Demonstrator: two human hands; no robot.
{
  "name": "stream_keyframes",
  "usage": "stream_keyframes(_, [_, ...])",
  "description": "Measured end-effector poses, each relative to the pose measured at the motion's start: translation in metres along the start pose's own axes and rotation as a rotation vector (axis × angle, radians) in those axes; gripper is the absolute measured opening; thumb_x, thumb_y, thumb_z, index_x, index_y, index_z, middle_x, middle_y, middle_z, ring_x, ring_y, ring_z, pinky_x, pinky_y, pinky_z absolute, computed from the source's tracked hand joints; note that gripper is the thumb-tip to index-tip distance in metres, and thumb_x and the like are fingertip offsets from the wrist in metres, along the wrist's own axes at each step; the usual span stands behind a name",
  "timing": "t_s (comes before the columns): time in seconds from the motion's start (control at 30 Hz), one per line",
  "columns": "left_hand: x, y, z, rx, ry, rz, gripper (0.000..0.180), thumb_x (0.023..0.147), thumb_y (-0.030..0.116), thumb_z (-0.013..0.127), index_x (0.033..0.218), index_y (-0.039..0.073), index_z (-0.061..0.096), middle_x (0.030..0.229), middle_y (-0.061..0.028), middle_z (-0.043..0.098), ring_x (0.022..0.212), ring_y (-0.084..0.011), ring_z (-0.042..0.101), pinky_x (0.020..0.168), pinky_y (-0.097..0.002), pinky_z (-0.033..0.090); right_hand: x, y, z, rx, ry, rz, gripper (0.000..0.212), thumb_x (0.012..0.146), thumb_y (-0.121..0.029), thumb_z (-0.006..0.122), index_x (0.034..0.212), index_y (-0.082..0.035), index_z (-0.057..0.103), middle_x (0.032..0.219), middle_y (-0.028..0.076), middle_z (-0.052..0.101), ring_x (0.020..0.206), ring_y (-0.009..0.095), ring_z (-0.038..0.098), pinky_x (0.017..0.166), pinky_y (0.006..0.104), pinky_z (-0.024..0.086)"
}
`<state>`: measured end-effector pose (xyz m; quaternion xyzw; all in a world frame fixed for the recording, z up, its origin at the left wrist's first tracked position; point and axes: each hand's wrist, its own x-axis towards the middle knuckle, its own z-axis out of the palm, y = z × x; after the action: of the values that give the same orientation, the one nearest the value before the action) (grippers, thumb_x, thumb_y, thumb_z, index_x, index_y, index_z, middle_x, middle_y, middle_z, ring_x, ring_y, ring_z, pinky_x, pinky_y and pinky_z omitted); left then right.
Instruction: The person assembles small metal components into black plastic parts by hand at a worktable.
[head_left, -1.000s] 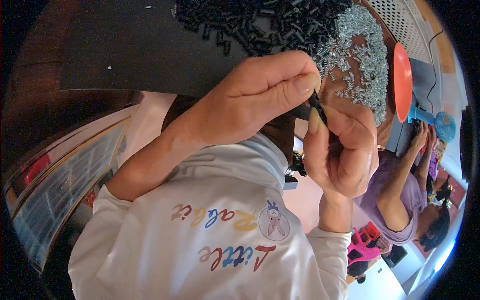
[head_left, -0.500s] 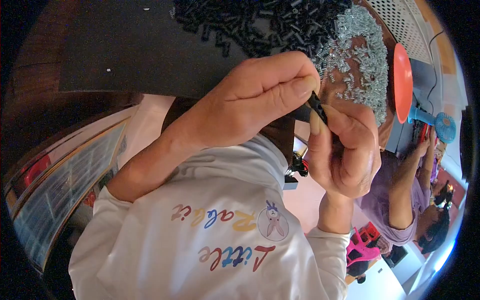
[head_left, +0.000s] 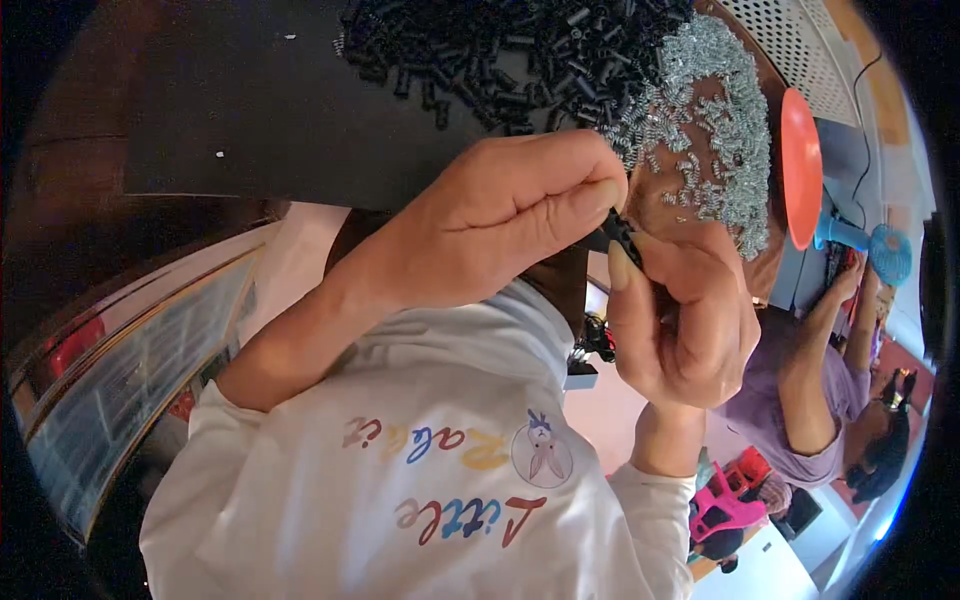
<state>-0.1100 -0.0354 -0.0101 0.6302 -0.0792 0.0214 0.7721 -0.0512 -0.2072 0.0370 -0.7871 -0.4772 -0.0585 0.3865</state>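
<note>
A small black plastic part (head_left: 622,238) is pinched between both hands, over the table's near edge. Thumb and forefinger of my left hand (head_left: 500,215) are closed on its upper end. My right hand (head_left: 690,310) grips the lower end between thumb and bent forefinger. The fingers cover much of the part, so its full shape is hidden. Just beyond the hands lies a heap of black plastic tubes (head_left: 490,70). To its right spreads a pile of small silver springs (head_left: 735,150), some of them scattered toward my right hand.
A dark sheet (head_left: 250,110) covers the table's left part. At the right stand an orange-red plate or lid (head_left: 801,170), a blue handheld fan (head_left: 888,255) and a white perforated panel (head_left: 785,45). Another person in a purple top (head_left: 770,400) sits to the right, near a pink stool (head_left: 725,505).
Both hands, still pinching the black part, sit slightly lower and further left in the picture. The table and piles have shifted slightly in view too.
</note>
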Motion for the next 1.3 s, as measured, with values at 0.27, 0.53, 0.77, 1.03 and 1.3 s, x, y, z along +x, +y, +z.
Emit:
stream_keyframes(0.27, [0.001, -0.004, 0.000, 0.132, -0.007, 0.092, 0.021, 0.097, 0.020, 0.045, 0.092, 0.001, 0.054, 0.083, -0.0027, 0.047, 0.067, -0.0083, 0.042, 0.058, -0.0220, 0.036, 0.002, -0.004, 0.002, 0.002, 0.015, -0.032, 0.015, 0.071, 0.007, 0.069, 0.081, 0.004, 0.057, 0.069, 0.013, 0.058, 0.053, 0.016, 0.051, 0.047, 0.0241, 0.039])
stream_keyframes(0.53, [0.002, 0.003, -0.003, -0.260, -0.053, -0.157, 0.024, 0.096, 0.027, 0.051, 0.093, 0.003, 0.056, 0.073, 0.0040, 0.046, 0.063, -0.0028, 0.040, 0.055, -0.0184, 0.033, 0.008, 0.019, 0.005, 0.229, -0.038, -0.091, 0.030, 0.071, -0.009, 0.077, 0.088, 0.004, 0.057, 0.076, 0.010, 0.057, 0.060, 0.014, 0.048, 0.051, 0.0238, 0.037])
stream_keyframes(0.77, [0.005, 0.000, -0.004, -0.491, -0.044, -0.222, 0.024, 0.092, 0.026, 0.059, 0.082, 0.003, 0.057, 0.063, 0.0033, 0.048, 0.051, -0.0023, 0.040, 0.045, -0.0181, 0.030, 0.021, 0.018, 0.007, 0.181, -0.095, -0.096, 0.050, 0.062, -0.015, 0.081, 0.101, 0.009, 0.062, 0.070, 0.005, 0.052, 0.057, 0.013, 0.044, 0.050, 0.0228, 0.034])
stream_keyframes(1.03, [0.004, 0.000, -0.006, -0.558, -0.022, -0.258, 0.026, 0.089, 0.027, 0.063, 0.076, 0.005, 0.057, 0.062, 0.0022, 0.052, 0.049, -0.0030, 0.043, 0.042, -0.0179, 0.031, 0.026, 0.014, 0.012, 0.189, -0.084, -0.098, 0.034, 0.062, -0.005, 0.080, 0.086, 0.004, 0.059, 0.058, 0.001, 0.047, 0.051, 0.009, 0.040, 0.045, 0.0221, 0.029])
stream_keyframes(1.3, [0.008, 0.007, -0.008, -0.516, 0.008, -0.344, 0.026, 0.090, 0.026, 0.062, 0.074, 0.007, 0.055, 0.060, 0.0026, 0.053, 0.048, -0.0031, 0.044, 0.041, -0.0178, 0.032, 0.034, 0.018, 0.015, 0.039, -0.006, -0.230, 0.029, 0.061, -0.006, 0.081, 0.077, 0.001, 0.058, 0.056, 0.002, 0.047, 0.045, 0.009, 0.039, 0.041, 0.0224, 0.028])
